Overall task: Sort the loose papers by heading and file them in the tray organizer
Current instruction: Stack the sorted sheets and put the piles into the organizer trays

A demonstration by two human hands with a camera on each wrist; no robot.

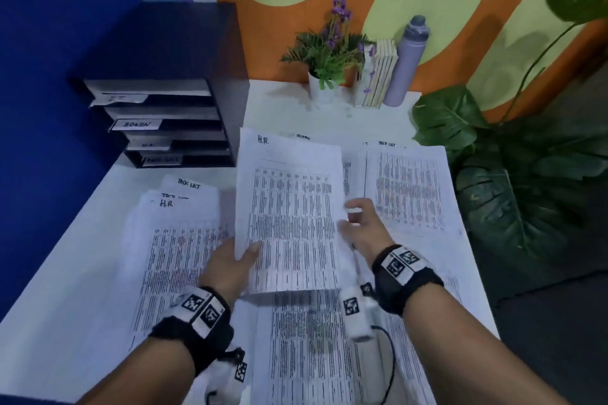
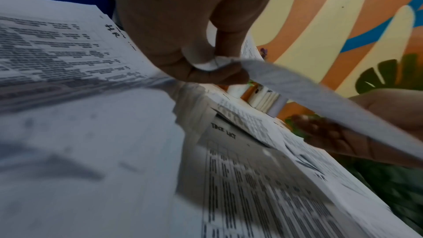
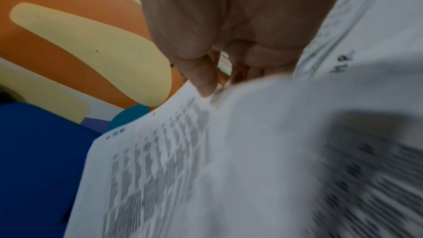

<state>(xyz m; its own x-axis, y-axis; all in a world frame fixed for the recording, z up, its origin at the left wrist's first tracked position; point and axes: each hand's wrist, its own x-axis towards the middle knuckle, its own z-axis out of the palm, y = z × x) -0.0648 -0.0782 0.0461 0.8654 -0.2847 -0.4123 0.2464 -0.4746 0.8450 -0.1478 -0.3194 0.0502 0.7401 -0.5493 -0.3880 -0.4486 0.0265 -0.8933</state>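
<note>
Hard to read: labels on the top and third slots of the dark tray organizer (image 1: 171,122) at the tabletop's far left; second slot marked "ADMIN", bottom label smeared, maybe "TASK LIST". Both wrist views heavily blurred, print reduced to grey bars. Lower sheets cut off by the frame edge and by both forearms.

Raised above the white tabletop (image 1: 289,108): one printed sheet headed "H.R." (image 1: 292,217), tilted up toward the camera. Left hand (image 1: 230,265) pinching its lower left edge, thumb on top, fingers curled beneath; grip clamped on the paper, confirmed in the left wrist view (image 2: 183,46). Right hand (image 1: 365,228) at the sheet's right edge, fingers loosely spread and touching the margin; fingertips (image 3: 206,86) resting on the paper, grip apart rather than closed.

Flat on the tabletop: left pile (image 1: 184,240) topped by a page headed "H.R", two "TASK LIST" pages fanned out behind it; right pile (image 1: 408,187) headed "TASK LIST"; an "ADMIN" heading peeking out behind the raised sheet.

Along the far wall: potted purple flowers (image 1: 332,52), upright books (image 1: 378,76), lilac bottle (image 1: 406,59). Large-leaved plant (image 1: 513,174) at right.
</note>
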